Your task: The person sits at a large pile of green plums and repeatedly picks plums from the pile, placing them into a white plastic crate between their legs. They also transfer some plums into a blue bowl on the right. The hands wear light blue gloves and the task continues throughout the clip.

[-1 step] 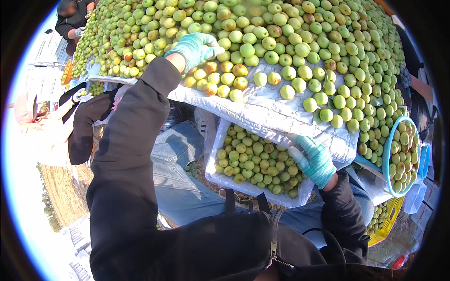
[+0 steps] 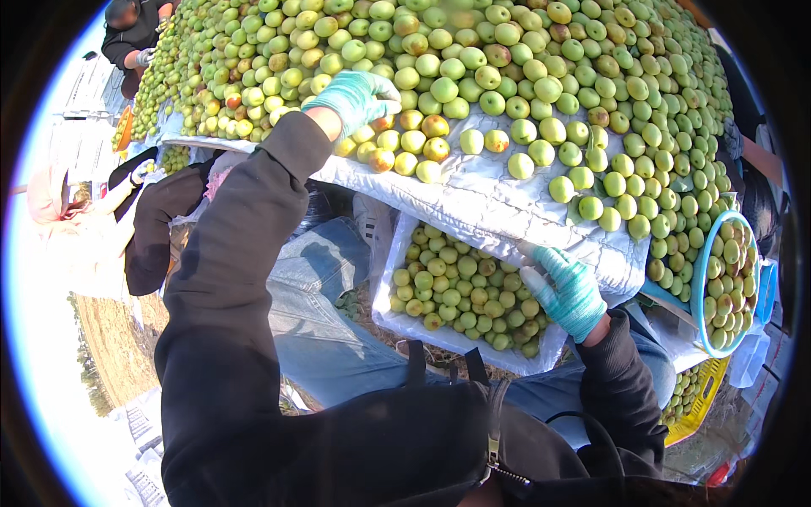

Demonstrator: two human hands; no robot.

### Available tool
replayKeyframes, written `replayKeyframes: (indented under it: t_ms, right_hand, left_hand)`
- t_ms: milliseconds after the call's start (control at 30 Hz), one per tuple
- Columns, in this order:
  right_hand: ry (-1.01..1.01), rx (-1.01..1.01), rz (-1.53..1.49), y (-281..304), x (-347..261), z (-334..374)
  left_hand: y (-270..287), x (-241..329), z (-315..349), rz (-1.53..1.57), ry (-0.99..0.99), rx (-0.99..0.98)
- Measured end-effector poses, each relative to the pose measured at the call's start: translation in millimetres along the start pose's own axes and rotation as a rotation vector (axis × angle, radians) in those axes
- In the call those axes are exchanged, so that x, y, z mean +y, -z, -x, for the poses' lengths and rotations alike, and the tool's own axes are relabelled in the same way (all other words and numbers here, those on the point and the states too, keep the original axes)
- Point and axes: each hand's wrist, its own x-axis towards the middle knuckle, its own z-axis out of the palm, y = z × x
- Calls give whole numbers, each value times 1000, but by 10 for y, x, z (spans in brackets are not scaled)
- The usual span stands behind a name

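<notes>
My left hand (image 2: 360,101), in a teal knit glove with pale fingertips, bends down over small round green and reddish-brown fruit (image 2: 405,163) near the cloth's front edge. Its fingers are curled in; whatever they hold is hidden beneath them. At the lower right, my right hand (image 2: 570,291), gloved the same way, is over the right side of a white lined crate (image 2: 378,304) filled with similar fruit (image 2: 456,291). Its thumb and fingers are apart, with no fruit visible between them. The fingertips come up to the hanging quilted cloth (image 2: 507,190).
A large heap of green fruit (image 2: 473,59) covers the raised cloth. A blue-rimmed basket (image 2: 698,283) of fruit stands right, above a yellow crate (image 2: 699,414). Co-workers sit around the heap: a person (image 2: 127,38) at far left, another (image 2: 59,203) at left, and an arm (image 2: 752,156) at right.
My left hand has dipped slightly and its fingers curl further down toward the fruit. My right hand keeps nearly the same place and shape.
</notes>
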Motion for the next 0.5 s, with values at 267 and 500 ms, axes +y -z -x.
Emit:
replayKeyframes:
  t_ms: [267, 500]
  right_hand:
    - [173, 11, 91, -48, -28, -47]
    - [-338, -128, -923, -150, -188, -177]
  left_hand:
    - [-391, -296, -39, -478, 45, -257]
    - [-352, 585, 706, 312, -144, 172]
